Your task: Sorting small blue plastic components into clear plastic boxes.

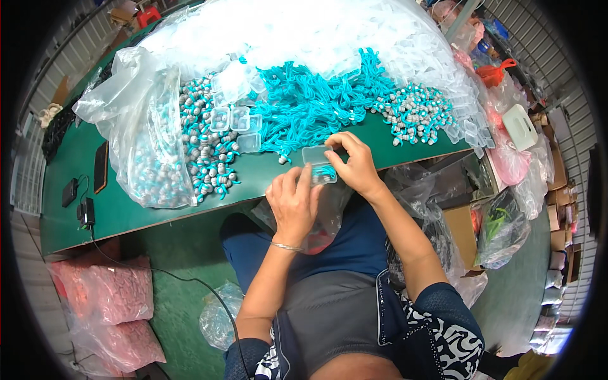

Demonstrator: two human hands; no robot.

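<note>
Grey shirtfront [332, 310]; open clear box [324, 178], lid [315, 154] pointing away, long axis likewise.

Green table [107, 218] bears turquoise cords [307, 104], clear boxes [285, 31], 1 phone [101, 168].

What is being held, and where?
A clear plastic box, lid open: left hand at the box's left side, right hand at the lid's right edge.

I see a navy short-sleeved garment [443, 332] with white swirls over a grey top [326, 310]. Blue trousers [361, 244] show too. A silver bangle [287, 246] (quite slim) rings the left wrist [291, 237].
</note>
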